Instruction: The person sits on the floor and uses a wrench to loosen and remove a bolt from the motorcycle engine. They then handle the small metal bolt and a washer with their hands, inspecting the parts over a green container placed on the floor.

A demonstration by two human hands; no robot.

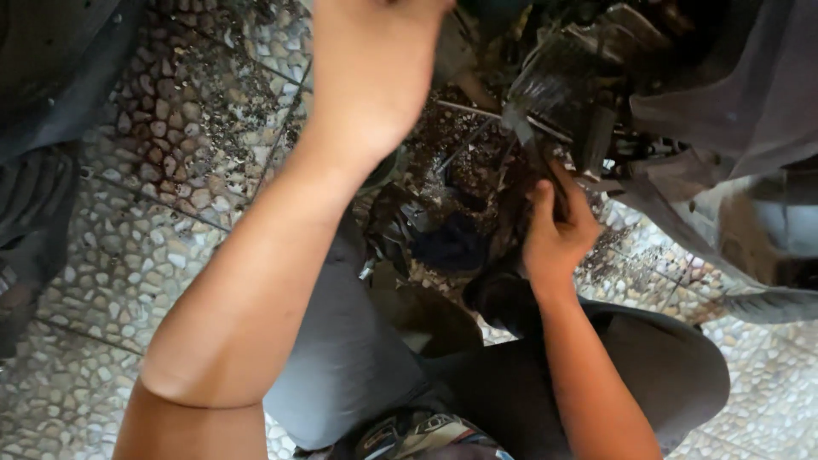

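Observation:
My left hand (375, 68) is raised toward the top edge of the view. It is blurred and its fingers are cut off by the frame, so what it touches is hidden. My right hand (554, 228) reaches under a greasy engine block (567, 77) of a small motorbike. Its thumb and fingers are curled around a dark, dirty piece (545, 166) that hangs below the finned metal. My forearms cross the middle of the view, and my knees in grey trousers (349, 358) sit below them.
The floor is pebble-patterned tile (170, 153) strewn with dark grit and oil. A dark cloth and black scraps (447, 243) lie under the engine. A black tyre (38, 213) stands at the left. Grey body panels (733, 111) and a tyre edge (771, 302) fill the right.

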